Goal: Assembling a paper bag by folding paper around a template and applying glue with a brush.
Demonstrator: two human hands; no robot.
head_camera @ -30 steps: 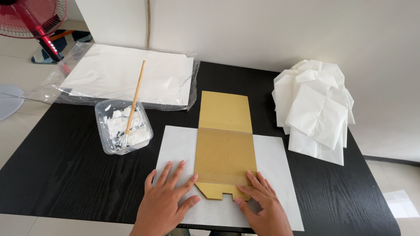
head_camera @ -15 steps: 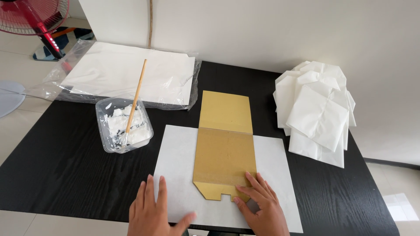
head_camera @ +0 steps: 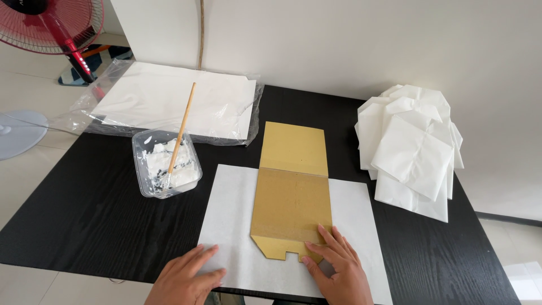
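Note:
A brown cardboard template [head_camera: 293,192] lies lengthwise on a white paper sheet [head_camera: 231,214] on the black table [head_camera: 84,220]. My right hand [head_camera: 333,271] presses flat on the template's near end, fingers spread. My left hand [head_camera: 189,279] rests at the paper's near left corner, fingers on its edge. Neither hand grips anything.
A clear plastic tub of white paste [head_camera: 166,164] with a wooden-handled brush [head_camera: 182,133] stands left of the paper. A stack of white sheets in clear plastic [head_camera: 169,101] lies at the back left. Folded white paper bags [head_camera: 412,149] pile at the right. A red fan [head_camera: 51,28] stands on the floor.
My left hand slid off the template's left side toward me and to the left, ending at the paper's near left corner. My right hand stayed on the template.

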